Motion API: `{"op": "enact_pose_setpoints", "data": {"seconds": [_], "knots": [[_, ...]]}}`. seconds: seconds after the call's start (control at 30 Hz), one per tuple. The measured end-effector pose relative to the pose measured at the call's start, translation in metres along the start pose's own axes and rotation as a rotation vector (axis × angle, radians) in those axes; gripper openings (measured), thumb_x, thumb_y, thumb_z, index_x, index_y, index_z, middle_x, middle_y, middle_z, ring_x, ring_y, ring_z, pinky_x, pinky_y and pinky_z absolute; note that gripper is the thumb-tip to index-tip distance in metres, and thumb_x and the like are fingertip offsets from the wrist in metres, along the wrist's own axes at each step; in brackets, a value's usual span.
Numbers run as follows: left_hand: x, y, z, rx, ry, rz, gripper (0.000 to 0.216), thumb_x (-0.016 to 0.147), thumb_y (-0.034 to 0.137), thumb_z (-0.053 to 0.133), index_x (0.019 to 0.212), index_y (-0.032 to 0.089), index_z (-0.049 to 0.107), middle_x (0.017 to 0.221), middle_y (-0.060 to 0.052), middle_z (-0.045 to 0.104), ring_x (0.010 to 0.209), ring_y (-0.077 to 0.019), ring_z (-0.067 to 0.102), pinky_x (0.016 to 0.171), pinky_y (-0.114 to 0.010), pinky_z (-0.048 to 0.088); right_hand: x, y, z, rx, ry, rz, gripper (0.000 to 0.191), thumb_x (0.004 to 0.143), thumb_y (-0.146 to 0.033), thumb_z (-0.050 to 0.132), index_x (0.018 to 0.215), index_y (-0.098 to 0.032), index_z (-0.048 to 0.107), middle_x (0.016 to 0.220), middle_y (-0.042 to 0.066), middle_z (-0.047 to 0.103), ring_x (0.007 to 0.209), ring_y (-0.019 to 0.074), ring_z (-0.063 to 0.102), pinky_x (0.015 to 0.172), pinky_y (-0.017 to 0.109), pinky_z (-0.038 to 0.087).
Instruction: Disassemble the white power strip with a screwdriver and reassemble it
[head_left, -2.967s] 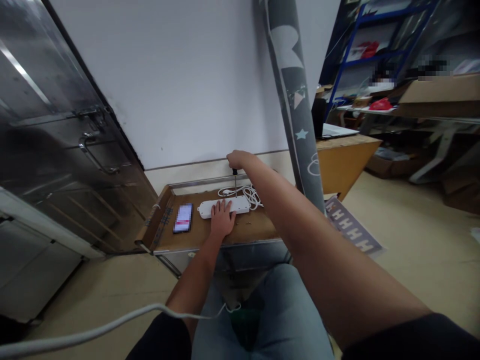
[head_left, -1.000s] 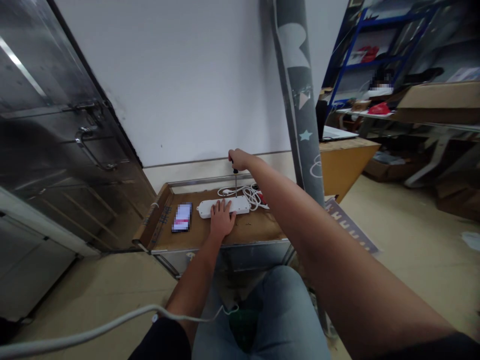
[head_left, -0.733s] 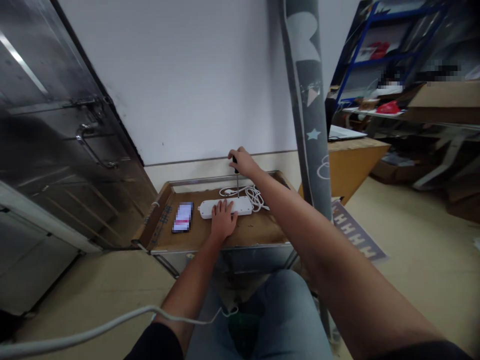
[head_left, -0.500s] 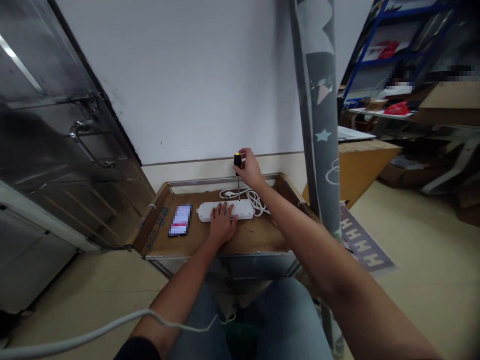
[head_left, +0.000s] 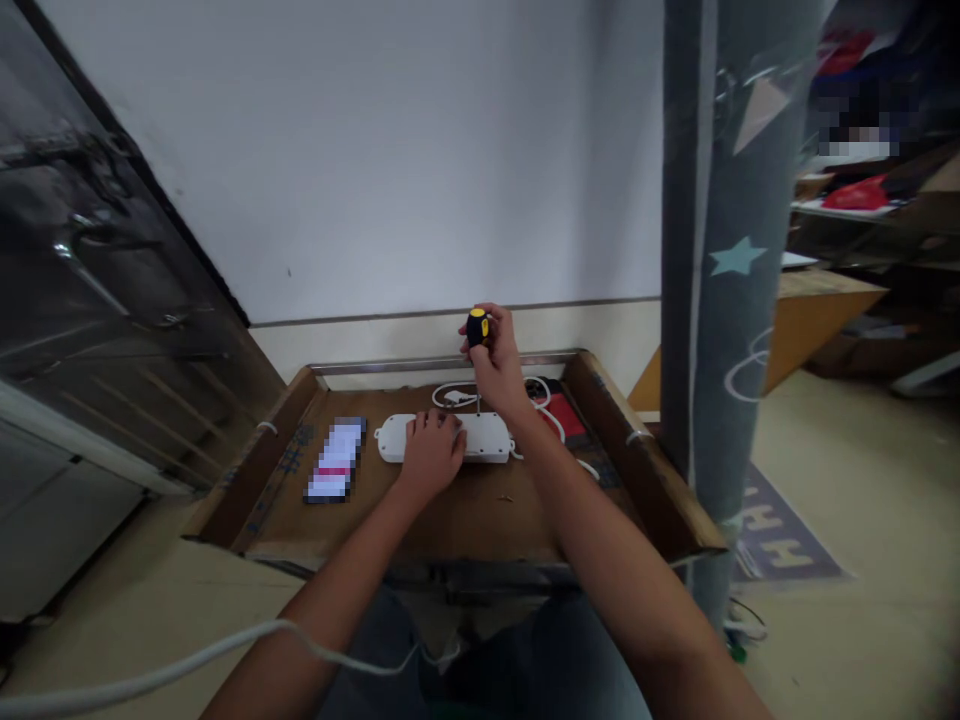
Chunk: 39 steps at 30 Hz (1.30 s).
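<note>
A white power strip (head_left: 487,437) lies across the middle of a low wooden tray table (head_left: 480,510). My left hand (head_left: 430,455) rests flat on the strip's middle, fingers spread, pressing it down. My right hand (head_left: 493,358) is closed round a screwdriver (head_left: 476,328) with a black and yellow handle, held upright, its thin shaft pointing down onto the strip's right part. The strip's white cord (head_left: 457,396) lies coiled just behind it.
A phone (head_left: 334,471) lies on the table's left part, a red flat object (head_left: 564,412) at the back right. A grey patterned roll (head_left: 720,260) stands right of the table. A metal door (head_left: 82,280) is on the left. A white cable (head_left: 187,660) crosses my lap.
My head has moved closer and to the right, so the table looks larger. My right hand slid from on top of the screwdriver handle to its side; the yellow cap now shows.
</note>
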<state>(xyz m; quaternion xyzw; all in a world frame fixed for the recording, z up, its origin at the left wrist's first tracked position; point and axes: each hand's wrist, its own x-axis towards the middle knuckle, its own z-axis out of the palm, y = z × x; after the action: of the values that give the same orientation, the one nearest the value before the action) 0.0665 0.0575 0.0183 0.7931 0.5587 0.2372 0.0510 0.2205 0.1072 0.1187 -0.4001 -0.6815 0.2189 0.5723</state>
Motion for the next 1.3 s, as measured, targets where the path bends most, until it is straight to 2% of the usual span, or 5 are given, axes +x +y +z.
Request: {"op": "enact_pose_setpoints", "data": {"seconds": [0.2,0.37,0.6,0.8,1.3], "knots": [[0.064,-0.006,-0.002,-0.387,-0.104,0.142,0.034,0.101,0.027,0.056,0.130,0.017,0.071,0.125,-0.013,0.075,0.104,-0.0219,0.072,0.091,-0.035,0.059,-0.003,0.016,0.000,0.072,0.013,-0.046,0.050,0.097,-0.025,0.042,0.146,-0.029,0.031,0.134,0.009,0.059,0.111,0.0165,0.065,0.100,0.037,0.061],[0.091,-0.014,-0.001,-0.595,-0.240,0.214,0.027,0.097,0.035,0.063,0.104,0.016,0.081,0.098,-0.007,0.082,0.087,-0.0194,0.073,0.081,-0.030,0.058,-0.004,0.031,-0.004,0.134,0.034,-0.063,0.054,0.103,-0.043,0.049,0.154,-0.034,0.030,0.147,0.009,0.054,0.123,0.0193,0.065,0.100,0.039,0.064],[0.093,-0.015,0.002,-0.785,-0.208,0.148,0.022,0.086,0.038,0.076,0.090,0.017,0.082,0.085,-0.004,0.081,0.074,-0.0156,0.066,0.071,-0.027,0.048,-0.011,0.049,-0.008,0.082,0.156,-0.007,0.061,0.085,-0.049,0.081,0.134,-0.027,0.051,0.117,0.006,0.064,0.099,0.0160,0.066,0.092,0.037,0.063],[0.093,-0.007,0.007,-0.728,-0.106,0.107,0.019,0.087,0.035,0.075,0.083,0.017,0.078,0.080,-0.001,0.077,0.070,-0.0130,0.062,0.068,-0.026,0.045,-0.013,0.049,-0.016,0.045,0.188,0.102,0.041,0.083,-0.043,0.083,0.101,-0.023,0.053,0.092,0.001,0.061,0.081,0.0119,0.057,0.077,0.031,0.056],[0.094,-0.013,0.015,-0.757,-0.046,0.058,0.035,0.076,0.046,0.087,0.072,0.016,0.069,0.061,0.004,0.057,0.060,-0.0092,0.046,0.056,-0.024,0.033,-0.013,0.051,-0.021,0.083,0.035,0.230,0.033,0.071,-0.032,0.086,0.084,-0.017,0.060,0.076,-0.002,0.067,0.070,0.0079,0.059,0.069,0.023,0.048]]}}
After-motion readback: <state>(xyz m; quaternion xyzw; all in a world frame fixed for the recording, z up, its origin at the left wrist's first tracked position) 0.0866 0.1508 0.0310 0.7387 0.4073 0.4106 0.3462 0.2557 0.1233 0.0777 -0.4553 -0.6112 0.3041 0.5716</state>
